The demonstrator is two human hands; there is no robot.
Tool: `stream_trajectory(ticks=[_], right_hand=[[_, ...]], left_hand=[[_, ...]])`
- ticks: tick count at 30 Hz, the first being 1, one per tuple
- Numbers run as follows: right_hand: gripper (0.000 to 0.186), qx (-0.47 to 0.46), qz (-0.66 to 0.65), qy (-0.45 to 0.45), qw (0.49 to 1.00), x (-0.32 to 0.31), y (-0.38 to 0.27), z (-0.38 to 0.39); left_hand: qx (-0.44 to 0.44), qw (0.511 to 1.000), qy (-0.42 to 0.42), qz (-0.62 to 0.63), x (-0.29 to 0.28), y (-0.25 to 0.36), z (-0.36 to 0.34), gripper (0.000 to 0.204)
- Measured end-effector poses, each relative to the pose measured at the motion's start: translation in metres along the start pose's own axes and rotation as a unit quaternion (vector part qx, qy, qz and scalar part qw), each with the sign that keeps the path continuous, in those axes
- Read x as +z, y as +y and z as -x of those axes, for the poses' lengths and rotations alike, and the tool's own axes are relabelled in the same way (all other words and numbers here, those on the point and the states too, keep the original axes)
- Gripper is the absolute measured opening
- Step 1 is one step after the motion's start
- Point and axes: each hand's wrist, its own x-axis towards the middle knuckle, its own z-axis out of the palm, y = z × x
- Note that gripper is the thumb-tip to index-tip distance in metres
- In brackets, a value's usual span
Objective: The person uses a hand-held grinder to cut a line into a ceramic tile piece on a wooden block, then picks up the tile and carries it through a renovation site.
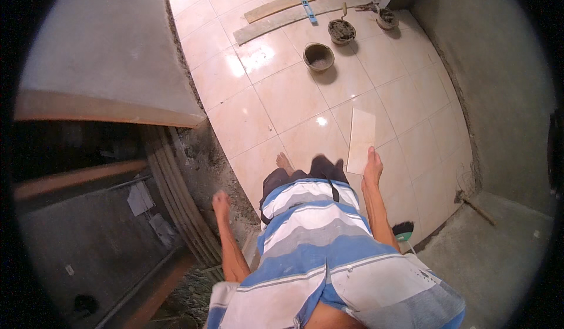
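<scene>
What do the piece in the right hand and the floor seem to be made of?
The tile piece in the right hand looks like glazed ceramic: thin, flat, pale cream. The floor appears to be the same glossy tile, mirroring lamp glare, with thin joint lines.

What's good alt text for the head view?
Looking down at a person in a striped shirt standing on a tiled floor, the right hand holding a loose tile, the left hand empty. Three buckets and planks lie ahead.

Probably a house under construction: fresh floor tiles, mortar buckets, bare cement walls.
</scene>
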Motion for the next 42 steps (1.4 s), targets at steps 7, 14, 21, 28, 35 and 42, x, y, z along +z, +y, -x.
stream_trajectory(ticks=[7,14,21,28,35,42], right_hand=[[0.048,-0.012,0.049,0.044,0.998,0.085,-0.068,-0.045],[0.046,-0.068,0.099,-0.131,0.984,0.26,-0.2,-0.158],[0.045,-0.088,0.098,-0.384,0.914,0.452,-0.294,-0.231],[0.054,-0.086,0.097,-0.478,0.869,0.594,-0.395,-0.244],[0.053,0.026,0.054,-0.45,0.891,0.685,-0.446,-0.337],[0.042,0.18,-0.12,-0.372,0.903,0.707,-0.493,-0.407]], left_hand=[[0.109,0.982,-0.113,0.106,0.117,0.376,-0.235,0.049],[0.049,0.906,-0.388,0.164,0.301,0.532,-0.237,0.07],[-0.047,0.93,-0.222,0.288,0.329,0.609,-0.304,0.063],[0.062,0.802,-0.17,0.569,0.296,0.754,-0.415,0.064],[-0.035,0.686,-0.35,0.637,0.358,0.854,-0.553,0.067],[-0.099,0.744,-0.399,0.527,0.442,0.974,-0.646,0.065]])
